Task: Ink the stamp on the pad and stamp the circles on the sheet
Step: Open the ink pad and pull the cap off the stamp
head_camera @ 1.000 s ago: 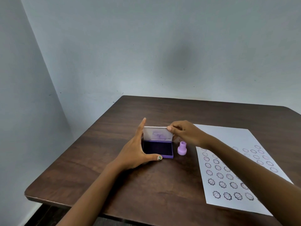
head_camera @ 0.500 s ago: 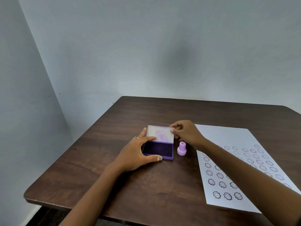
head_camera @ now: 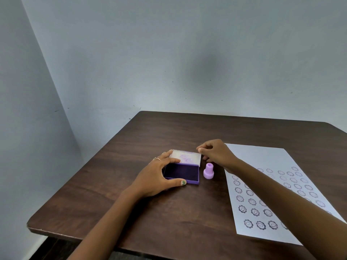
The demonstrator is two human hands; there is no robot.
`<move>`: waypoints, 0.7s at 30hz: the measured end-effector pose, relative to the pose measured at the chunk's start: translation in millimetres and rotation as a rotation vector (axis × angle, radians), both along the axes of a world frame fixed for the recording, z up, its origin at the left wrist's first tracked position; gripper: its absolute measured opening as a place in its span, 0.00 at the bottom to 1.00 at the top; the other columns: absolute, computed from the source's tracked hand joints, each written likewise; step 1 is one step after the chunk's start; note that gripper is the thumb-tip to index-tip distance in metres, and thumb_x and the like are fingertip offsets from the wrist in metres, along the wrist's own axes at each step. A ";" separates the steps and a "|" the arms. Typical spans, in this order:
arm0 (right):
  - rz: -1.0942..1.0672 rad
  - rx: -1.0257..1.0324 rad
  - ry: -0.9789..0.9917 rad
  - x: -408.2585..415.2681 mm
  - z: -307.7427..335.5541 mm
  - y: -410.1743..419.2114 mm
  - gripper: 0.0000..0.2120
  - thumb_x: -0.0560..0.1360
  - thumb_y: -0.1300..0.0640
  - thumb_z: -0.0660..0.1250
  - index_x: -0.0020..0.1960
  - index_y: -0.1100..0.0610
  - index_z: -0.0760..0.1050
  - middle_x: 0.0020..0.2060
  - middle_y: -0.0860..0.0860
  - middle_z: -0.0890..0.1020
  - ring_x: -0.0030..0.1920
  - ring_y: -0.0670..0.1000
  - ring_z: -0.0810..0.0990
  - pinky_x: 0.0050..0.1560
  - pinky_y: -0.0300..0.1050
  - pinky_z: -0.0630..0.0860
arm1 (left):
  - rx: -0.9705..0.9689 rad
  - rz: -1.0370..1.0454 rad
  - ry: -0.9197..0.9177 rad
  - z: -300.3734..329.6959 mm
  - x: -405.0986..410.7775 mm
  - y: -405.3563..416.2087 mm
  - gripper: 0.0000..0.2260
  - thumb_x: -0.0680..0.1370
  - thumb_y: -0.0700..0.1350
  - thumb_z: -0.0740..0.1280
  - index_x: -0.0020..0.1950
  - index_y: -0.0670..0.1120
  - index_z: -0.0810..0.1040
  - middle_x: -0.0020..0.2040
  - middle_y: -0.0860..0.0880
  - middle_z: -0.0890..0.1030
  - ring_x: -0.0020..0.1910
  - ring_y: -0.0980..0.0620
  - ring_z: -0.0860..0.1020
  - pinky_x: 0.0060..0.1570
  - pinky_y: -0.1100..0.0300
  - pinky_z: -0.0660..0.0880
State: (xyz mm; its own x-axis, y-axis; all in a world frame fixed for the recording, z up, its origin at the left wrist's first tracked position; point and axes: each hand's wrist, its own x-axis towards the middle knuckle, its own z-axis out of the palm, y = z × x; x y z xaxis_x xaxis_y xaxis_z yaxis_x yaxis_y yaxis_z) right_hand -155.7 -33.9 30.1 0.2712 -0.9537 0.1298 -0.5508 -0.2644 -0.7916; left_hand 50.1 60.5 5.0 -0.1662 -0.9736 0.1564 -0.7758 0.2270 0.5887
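Observation:
A purple ink pad (head_camera: 181, 171) lies open on the dark wooden table (head_camera: 150, 132), its whitish lid (head_camera: 185, 157) folded back nearly flat. My left hand (head_camera: 155, 178) grips the pad's base, thumb along the front edge and fingers at the back left. At the lid's far right corner, the curled fingers of my right hand (head_camera: 216, 152) pinch the edge. A lilac stamp (head_camera: 208, 171) stands upright just right of the pad, untouched. The white sheet (head_camera: 262, 158) of printed circles lies to the right, with several smiley prints in its near rows.
The table's rounded left corner and front edge are close to my forearms. A pale wall stands behind the table and along its left side. My right forearm crosses over the sheet's near left part.
The lid has gone from standing upright to lying back almost flat. My left fingers came down from the lid's side onto the pad's back edge. The right hand stayed at the lid's corner.

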 end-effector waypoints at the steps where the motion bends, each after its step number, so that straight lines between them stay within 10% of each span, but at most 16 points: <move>1: 0.011 0.007 -0.009 -1.6 2.2 2.9 0.07 0.75 0.59 0.63 0.47 0.60 0.79 0.47 0.52 0.81 0.36 0.46 0.78 0.33 0.33 0.72 | -0.002 -0.004 -0.004 0.1 0.0 -0.1 0.30 0.66 0.64 0.71 0.67 0.60 0.70 0.76 0.59 0.58 0.74 0.56 0.59 0.69 0.54 0.64; 13: 0.185 -0.203 0.167 -41.1 -2.6 58.2 0.12 0.67 0.47 0.72 0.48 0.50 0.79 0.45 0.45 0.80 0.44 0.44 0.77 0.42 0.32 0.71 | -0.070 0.039 0.051 -4.2 -1.9 0.2 0.34 0.64 0.69 0.68 0.68 0.60 0.68 0.75 0.62 0.59 0.72 0.61 0.58 0.67 0.58 0.61; 21: 0.226 -0.095 -0.008 -66.6 -2.8 59.8 0.09 0.65 0.47 0.73 0.43 0.49 0.81 0.42 0.43 0.84 0.42 0.40 0.79 0.41 0.27 0.73 | -0.295 0.075 0.124 8.2 -15.1 2.8 0.20 0.73 0.61 0.66 0.63 0.62 0.69 0.71 0.63 0.61 0.68 0.63 0.62 0.62 0.59 0.64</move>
